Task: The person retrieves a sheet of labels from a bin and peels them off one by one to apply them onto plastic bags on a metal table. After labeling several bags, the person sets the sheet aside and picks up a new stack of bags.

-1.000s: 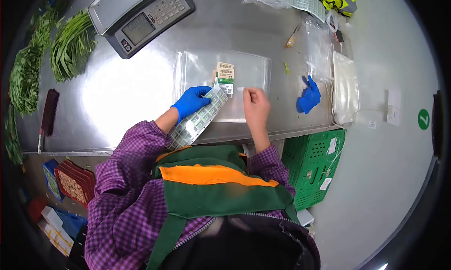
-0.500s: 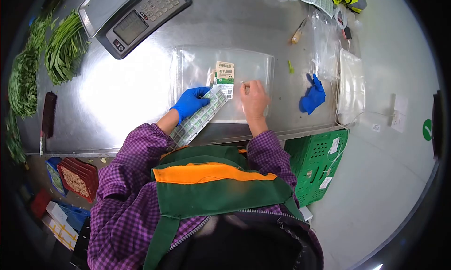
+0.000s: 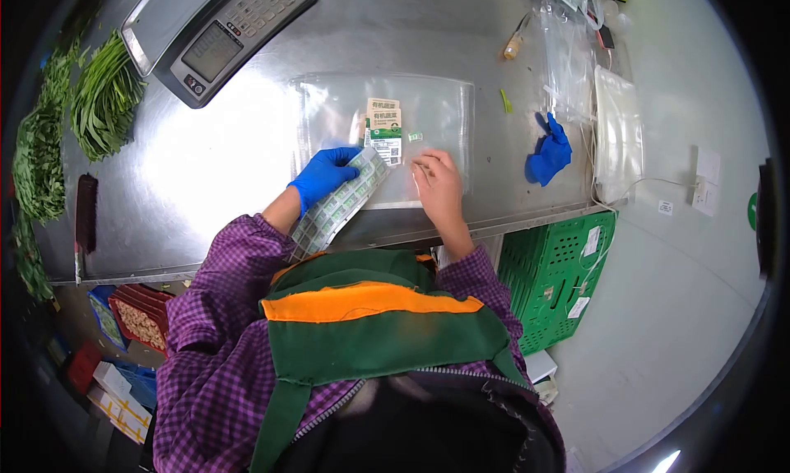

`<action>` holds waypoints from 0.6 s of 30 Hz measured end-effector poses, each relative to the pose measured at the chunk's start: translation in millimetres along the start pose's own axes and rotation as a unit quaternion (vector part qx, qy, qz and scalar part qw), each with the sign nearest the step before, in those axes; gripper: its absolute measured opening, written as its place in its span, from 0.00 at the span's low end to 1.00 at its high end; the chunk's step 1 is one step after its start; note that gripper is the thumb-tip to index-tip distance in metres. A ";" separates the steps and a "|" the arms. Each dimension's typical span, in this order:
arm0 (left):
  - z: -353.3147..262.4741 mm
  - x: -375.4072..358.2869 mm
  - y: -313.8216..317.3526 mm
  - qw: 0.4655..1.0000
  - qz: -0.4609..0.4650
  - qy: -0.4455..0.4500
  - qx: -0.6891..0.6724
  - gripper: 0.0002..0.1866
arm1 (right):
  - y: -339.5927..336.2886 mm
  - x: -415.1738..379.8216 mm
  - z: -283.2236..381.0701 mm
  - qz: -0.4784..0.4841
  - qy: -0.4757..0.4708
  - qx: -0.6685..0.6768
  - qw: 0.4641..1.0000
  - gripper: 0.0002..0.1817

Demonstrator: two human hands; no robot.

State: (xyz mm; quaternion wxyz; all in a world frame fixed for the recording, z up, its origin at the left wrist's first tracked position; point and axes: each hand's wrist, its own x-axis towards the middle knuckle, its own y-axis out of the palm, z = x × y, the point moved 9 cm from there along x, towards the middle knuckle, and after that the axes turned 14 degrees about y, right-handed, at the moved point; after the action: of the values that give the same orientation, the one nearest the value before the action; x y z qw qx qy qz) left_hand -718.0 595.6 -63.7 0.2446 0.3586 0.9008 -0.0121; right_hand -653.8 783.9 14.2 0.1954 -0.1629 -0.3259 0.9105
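Observation:
My left hand, in a blue glove, grips a sheet of small green-and-white stickers that slants down towards my apron. A clear plastic bag lies flat on the metal table under both hands. Two overlapping printed labels, beige, green and white, sit near its middle. Just right of them, one small green sticker shows on the bag. Below that sticker is my bare right hand, fingers loosely bent and a little apart, with nothing visible in them.
A digital scale stands at the back left, beside bundles of green leafy vegetables. A brush lies at far left. On the right are a blue glove, a wooden-handled tool and stacked clear bags. Below the edge stands a green crate.
My right hand has drawn back slightly towards me, its fingers loosening from a pinch. A small green sticker now shows on the bag. The view has shifted a little.

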 end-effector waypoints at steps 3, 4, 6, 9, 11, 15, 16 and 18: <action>-11.8 -10.1 15.8 0.995 0.088 -0.019 -0.032 0.20 | 12.3 -6.5 -1.2 0.178 0.098 0.242 0.949 0.11; -16.9 -15.1 27.4 0.988 0.149 -0.025 -0.032 0.21 | 8.0 -9.1 3.3 0.175 0.099 0.244 0.949 0.11; -27.8 -18.9 33.4 0.985 0.165 -0.031 -0.028 0.20 | 22.8 -21.9 13.7 0.292 0.132 0.276 0.906 0.10; -36.9 -22.5 40.4 0.983 0.173 -0.043 -0.051 0.20 | 22.7 -28.1 12.8 0.296 0.178 0.314 0.885 0.10; -38.9 -22.1 41.8 0.984 0.170 -0.033 -0.048 0.20 | 15.6 -26.7 18.9 0.257 0.133 0.304 0.908 0.10; -41.8 -23.1 48.0 0.982 0.171 -0.050 -0.061 0.19 | 17.5 -30.9 11.3 0.303 0.171 0.328 0.878 0.14; -40.8 -22.3 48.3 0.983 0.171 -0.048 -0.052 0.18 | 15.5 -31.2 8.3 0.302 0.171 0.330 0.878 0.14; -44.2 -21.4 50.7 0.983 0.171 -0.045 -0.043 0.17 | 14.2 -32.4 3.7 0.308 0.177 0.320 0.878 0.16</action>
State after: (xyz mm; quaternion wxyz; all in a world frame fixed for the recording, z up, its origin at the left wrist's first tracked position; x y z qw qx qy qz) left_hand -690.6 628.2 -7.4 0.2989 0.4956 0.8138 0.0522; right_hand -630.8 756.9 13.1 0.0009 -0.3421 0.0900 0.9353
